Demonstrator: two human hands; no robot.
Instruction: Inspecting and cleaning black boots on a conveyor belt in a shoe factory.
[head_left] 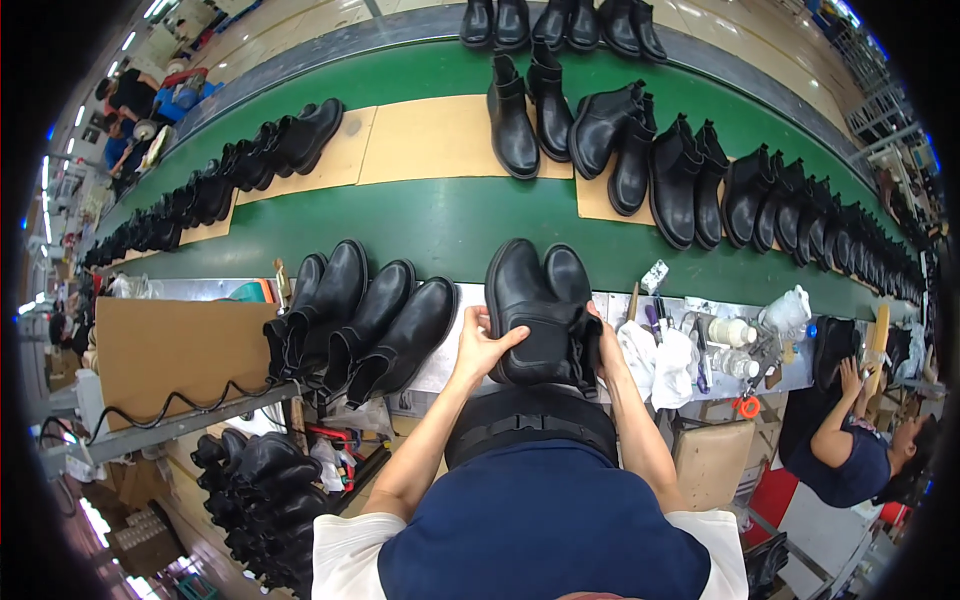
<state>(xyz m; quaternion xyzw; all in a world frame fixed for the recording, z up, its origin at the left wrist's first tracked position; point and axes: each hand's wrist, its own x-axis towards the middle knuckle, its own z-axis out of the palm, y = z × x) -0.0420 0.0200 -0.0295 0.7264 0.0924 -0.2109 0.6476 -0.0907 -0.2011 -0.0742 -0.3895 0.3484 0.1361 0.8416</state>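
Directly before me lies a pair of black leather ankle boots, toes pointing away, at the near edge of the bench. My left hand (486,346) is closed around the side of the left boot (518,278), thumb lying across its folded shaft. The right boot (569,274) sits close beside it, and my right hand (606,350) grips its shaft from the outer side; most of those fingers are hidden behind the leather. To the left, several more black ankle boots (410,325) stand with toes away from me.
Rows of black boots (690,185) line the green conveyor (430,225) on tan cardboard sheets (440,140). Right of me are white cloths (672,365), bottles (735,331) and orange-handled scissors (746,406). A cardboard panel (180,350) stands left. A co-worker (850,450) works at far right.
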